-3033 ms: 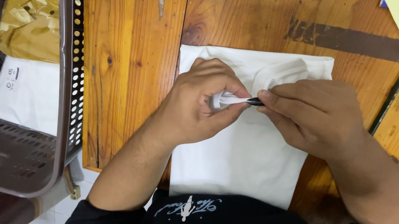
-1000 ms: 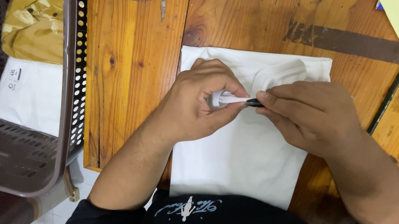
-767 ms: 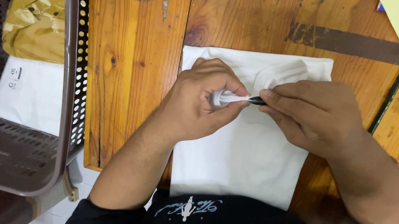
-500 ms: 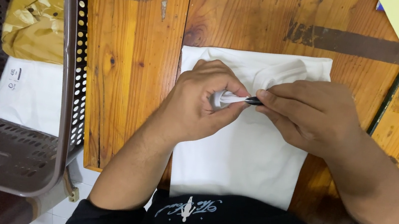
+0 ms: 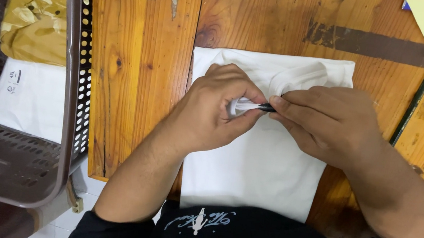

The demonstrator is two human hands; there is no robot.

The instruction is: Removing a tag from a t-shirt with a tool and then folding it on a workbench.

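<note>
Almost nothing has moved since the earlier pictures: both hands stay in the same place. Fingers of the left hand (image 5: pixel 213 111) are pinched together on a small white tag (image 5: pixel 240 105), and the right hand (image 5: pixel 328 124) clamps a thin black pen (image 5: pixel 266 107) against it. Under them a folded white shirt (image 5: pixel 253 177) lies flat on the wooden table (image 5: pixel 144 63); it looks soft and light, best held by the folded edges. At left stands a brown plastic basket (image 5: pixel 71 66).

white shirt (image 5: pixel 264 178), brown perforated basket (image 5: pixel 77 66)
</note>
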